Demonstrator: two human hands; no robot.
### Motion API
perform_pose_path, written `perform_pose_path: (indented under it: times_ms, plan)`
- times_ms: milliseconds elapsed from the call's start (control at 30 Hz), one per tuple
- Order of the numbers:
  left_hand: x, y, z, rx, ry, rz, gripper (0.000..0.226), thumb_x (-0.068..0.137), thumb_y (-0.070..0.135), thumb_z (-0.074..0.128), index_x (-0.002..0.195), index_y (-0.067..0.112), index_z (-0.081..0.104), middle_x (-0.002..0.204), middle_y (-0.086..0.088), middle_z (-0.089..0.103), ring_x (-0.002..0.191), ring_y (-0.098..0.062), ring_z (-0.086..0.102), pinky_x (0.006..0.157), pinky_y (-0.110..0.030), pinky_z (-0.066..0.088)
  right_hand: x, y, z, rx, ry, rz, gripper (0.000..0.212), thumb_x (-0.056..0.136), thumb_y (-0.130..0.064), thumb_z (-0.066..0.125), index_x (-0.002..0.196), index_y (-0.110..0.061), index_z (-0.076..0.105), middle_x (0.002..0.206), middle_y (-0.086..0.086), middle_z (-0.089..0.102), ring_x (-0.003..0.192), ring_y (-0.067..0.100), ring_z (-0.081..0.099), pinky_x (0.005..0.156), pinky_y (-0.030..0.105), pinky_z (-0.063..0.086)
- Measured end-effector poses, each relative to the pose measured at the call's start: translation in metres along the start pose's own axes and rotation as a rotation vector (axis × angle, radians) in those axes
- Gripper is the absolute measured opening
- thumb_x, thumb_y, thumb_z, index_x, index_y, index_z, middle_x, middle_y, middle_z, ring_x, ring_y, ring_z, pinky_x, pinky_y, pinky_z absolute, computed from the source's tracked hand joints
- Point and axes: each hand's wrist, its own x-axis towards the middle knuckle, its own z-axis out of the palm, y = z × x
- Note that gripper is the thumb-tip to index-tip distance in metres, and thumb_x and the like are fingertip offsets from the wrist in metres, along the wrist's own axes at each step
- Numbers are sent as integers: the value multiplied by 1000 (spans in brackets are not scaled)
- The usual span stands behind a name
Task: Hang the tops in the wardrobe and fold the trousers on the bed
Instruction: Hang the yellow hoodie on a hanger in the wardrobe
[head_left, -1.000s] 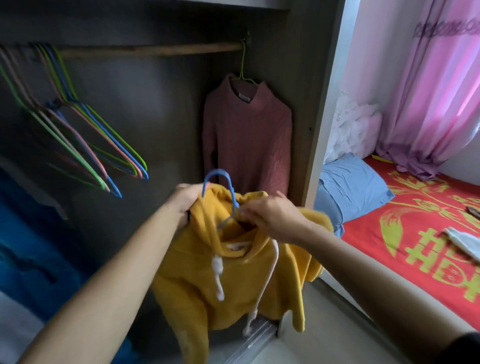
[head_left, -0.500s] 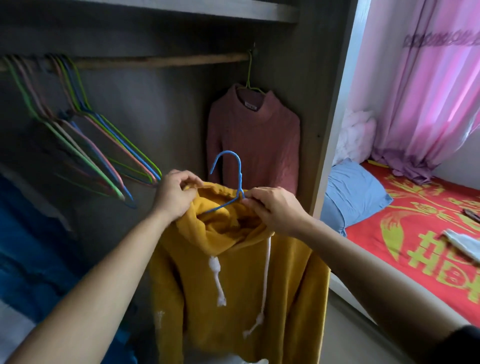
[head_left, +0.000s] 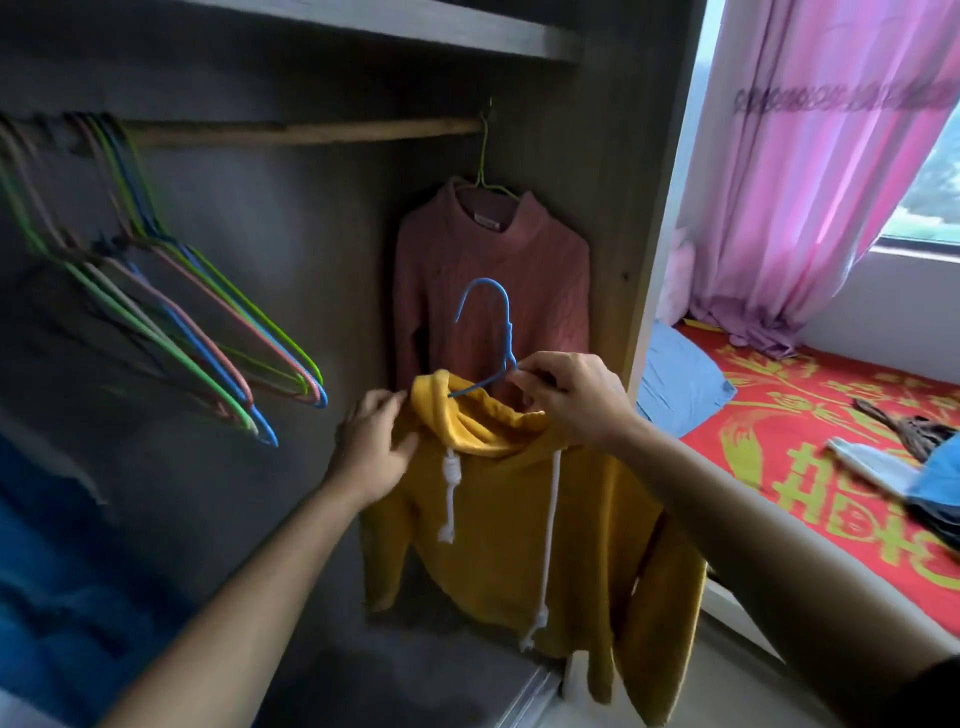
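Up close, from the head-worn camera, a person stands before an open wardrobe (head_left: 613, 156) with both bare forearms reaching forward. Between the hands hangs a yellow hoodie (head_left: 509, 519), already threaded onto a blue hanger (head_left: 506, 332) whose hook pokes up out of the hood opening. The hoodie is held in the air in front of the wardrobe's right end, well below the wooden rail (head_left: 311, 130), and the hook is not on it.

The right hand (head_left: 571, 400) has its fingers curled and pinches the blue hanger just under the hook, at the hood's edge, taking the garment's weight. The left hand (head_left: 369, 452) is loosely open, fingers nearly straight, resting against the hoodie's shoulder beside the hood. Two white drawstrings (head_left: 449, 488) dangle down the chest, each knotted at the end.

Behind the hoodie, a dusty pink sweater (head_left: 493, 270) hangs on a green hanger (head_left: 483, 161) at the rail's far right end. At the rail's left end a bunch of empty hangers (head_left: 208, 322) in green, pink and blue hangs tilted. A shelf (head_left: 415, 26) runs above the rail. Blurred blue fabric (head_left: 62, 571) fills the lower left corner.

To the right of the wardrobe lies the bed (head_left: 779, 431), covered in red cloth with a yellow-green pattern. A blue pillow (head_left: 680, 379) sits at its near end, and a small pile of clothes (head_left: 924, 467) lies toward the right edge; I cannot tell what garments they are. A pink curtain (head_left: 810, 182) hangs by the window beyond.
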Motion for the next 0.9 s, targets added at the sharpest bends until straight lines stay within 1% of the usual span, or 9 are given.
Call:
perform_pose_path:
  times_ms: [100,233,400,467,533,633,733,833,900]
  plan:
    - [17,4,-1,48,247,90,30,80,-6,64,109,-1,70,111,-20,63,97,-43,61,84,-46,51,7,-7,-13,45,-15,-65,20,100,-37,58,107,-26,72,81,-23,65,73,-4,66,61,16,53]
    - [46,15,3,0,441,92,31,82,-14,59,109,-5,70,113,-20,68,94,-41,66,80,-44,54,27,-3,-29,52,-61,-115,20,100,-33,58,109,-21,71,82,-24,62,77,-4,65,61,9,49]
    - [92,13,16,33,479,123,29,92,-5,56,118,-1,68,119,-17,67,97,-37,67,78,-39,53,64,28,-35,136,-137,-111,19,100,-30,59,112,-21,70,86,-20,65,79,-3,65,64,11,49]
    - [115,13,22,-5,497,83,30,93,-2,56,121,1,67,121,-15,64,100,-34,65,80,-35,50,86,38,-31,164,-75,-128,21,100,-29,59,113,-18,71,87,-19,67,79,-3,65,63,11,48]
    - [142,14,24,-74,511,17,34,93,0,56,125,5,65,123,-14,59,107,-31,60,87,-32,46,117,45,-26,138,5,-144,24,100,-30,59,113,-16,73,94,-11,72,82,1,66,67,15,50]
    - [181,15,23,-140,518,-67,38,96,4,53,133,5,57,136,-16,49,121,-30,51,97,-29,38,175,46,-24,100,23,-161,23,100,-31,59,110,-17,75,100,-6,74,85,6,65,69,14,46]
    - [218,15,17,-159,524,-170,42,99,10,50,141,7,49,147,-15,40,130,-31,44,107,-37,37,228,43,-29,30,31,-182,21,99,-30,58,101,-19,76,91,-6,72,85,12,65,70,30,50]
    - [258,15,5,-144,539,-285,39,100,15,48,139,12,51,145,-18,42,130,-35,43,108,-45,37,273,40,-35,-66,71,-208,17,98,-27,57,101,-23,73,91,-10,67,83,12,62,62,29,46]
    - [284,16,-2,-157,514,-355,41,100,17,47,141,18,48,150,-19,37,138,-36,36,112,-50,34,299,39,-39,-121,97,-204,15,99,-27,56,102,-26,71,91,-8,65,78,11,61,58,26,43]
